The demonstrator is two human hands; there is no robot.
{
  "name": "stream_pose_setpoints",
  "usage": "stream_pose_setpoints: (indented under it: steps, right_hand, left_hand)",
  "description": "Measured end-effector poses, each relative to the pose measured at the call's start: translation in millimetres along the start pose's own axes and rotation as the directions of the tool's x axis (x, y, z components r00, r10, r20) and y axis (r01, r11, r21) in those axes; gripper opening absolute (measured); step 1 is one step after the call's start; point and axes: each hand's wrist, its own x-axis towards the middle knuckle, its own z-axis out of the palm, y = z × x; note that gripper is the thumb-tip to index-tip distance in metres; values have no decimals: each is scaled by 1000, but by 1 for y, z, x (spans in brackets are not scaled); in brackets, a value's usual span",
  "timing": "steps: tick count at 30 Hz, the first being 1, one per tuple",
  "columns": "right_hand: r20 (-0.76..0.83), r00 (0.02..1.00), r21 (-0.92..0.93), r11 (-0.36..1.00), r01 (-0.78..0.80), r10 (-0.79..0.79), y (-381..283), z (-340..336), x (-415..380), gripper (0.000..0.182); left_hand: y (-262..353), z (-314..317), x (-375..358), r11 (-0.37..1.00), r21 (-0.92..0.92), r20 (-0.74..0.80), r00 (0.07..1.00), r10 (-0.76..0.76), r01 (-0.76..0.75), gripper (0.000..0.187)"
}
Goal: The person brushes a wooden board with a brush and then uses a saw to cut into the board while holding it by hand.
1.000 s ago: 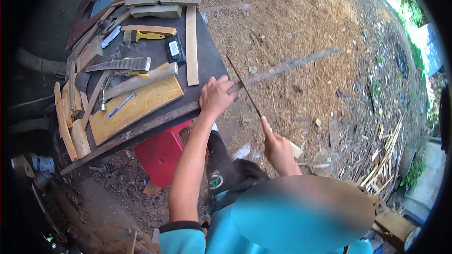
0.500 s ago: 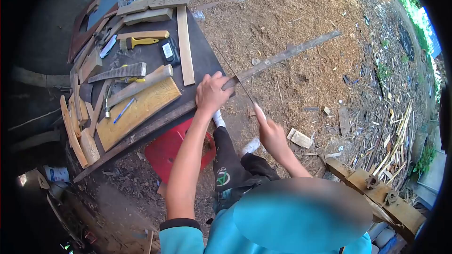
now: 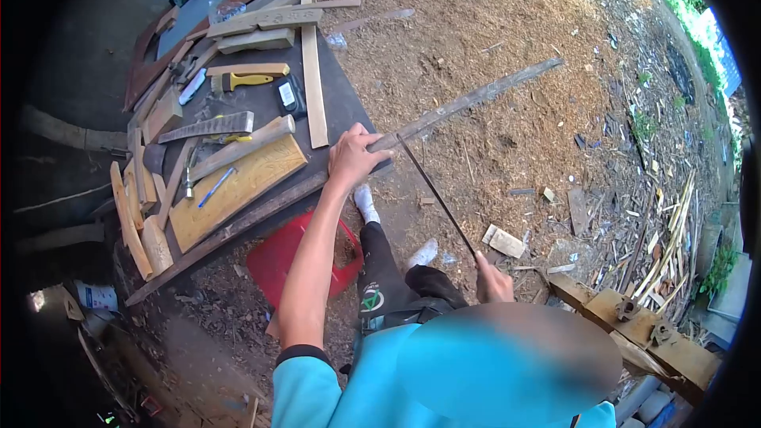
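Strip of wood [image 3: 468, 101], long and weathered, ran from the table edge at frame centre up toward the upper right, most of it hanging unsupported over the sawdust ground [image 3: 491, 24]. Worktable [image 3: 349, 99] filled the upper left, dark top crowded with offcuts, a carved yellow board [image 3: 238, 186], a wooden-handled hammer [image 3: 230, 147] and a yellow-handled brush [image 3: 242, 79].

Left hand [image 3: 353, 157] pinned the strip against the table corner, fingers curled down over it and pressed together. Right hand [image 3: 493, 279] sat low at centre right, closed around the butt end of a thin dark saw blade [image 3: 436, 194]; fingers partly hidden by the blur below, so exact grip unclear. Blade tip met the strip just right of the left hand.

Judgement on doing it well: cut sat close to the clamp point, which was good, less chatter. Overhang was long, so the free end would likely sag and pinch the blade near the finish; lighter strokes there. Left fingers were near the blade line, little margin.

Room: open ground to the right and upper right, nothing in the stroke path. Red plastic stool [image 3: 297, 257] sat under the table edge, beside the person's leg. Scrap pile [image 3: 658, 246] at right edge, well apart. Small wood block [image 3: 505, 242] lay on the ground near the right hand.
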Motion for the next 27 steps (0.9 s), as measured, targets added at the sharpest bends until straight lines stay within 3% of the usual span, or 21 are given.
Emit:
stream_pose_setpoints:
  steps: [2,3,7,10,13,16,25,27]
  right_hand:
    - [-151,989,-23,1000,8,-11,4,-6,3,62]
    - [-183,977,-24,994,-111,104,3,-6,6,60]
    - [-97,969,146,966,-214,229,13,3,34,50]
    - [-86,977,171,969,-178,195,15,19,55,44]
    - [-56,982,259,952,-162,182,13,32,79,40]
    - [-46,983,286,945,-159,180,17,54,105,39]
    - [-127,980,345,933,-100,152,15,99,174,42]
    - [-114,981,349,931,-109,157,10,94,176,43]
  left_hand:
    - [3,-4,-1,998,-59,79,997,3,1,37]
    - [5,-4,-4,995,-98,122,993,-1,13,37]
    - [2,-7,-1,980,-199,137,989,51,-23,35]
    - [-5,-5,5,981,-123,52,987,155,-148,35]
    - [-13,-1,9,934,-42,-78,933,351,-355,36]
    - [-13,0,10,950,-18,-42,949,312,-313,40]
    - [-15,-2,19,859,108,-85,856,509,-500,40]
    - [-17,0,21,888,85,-64,887,457,-451,39]
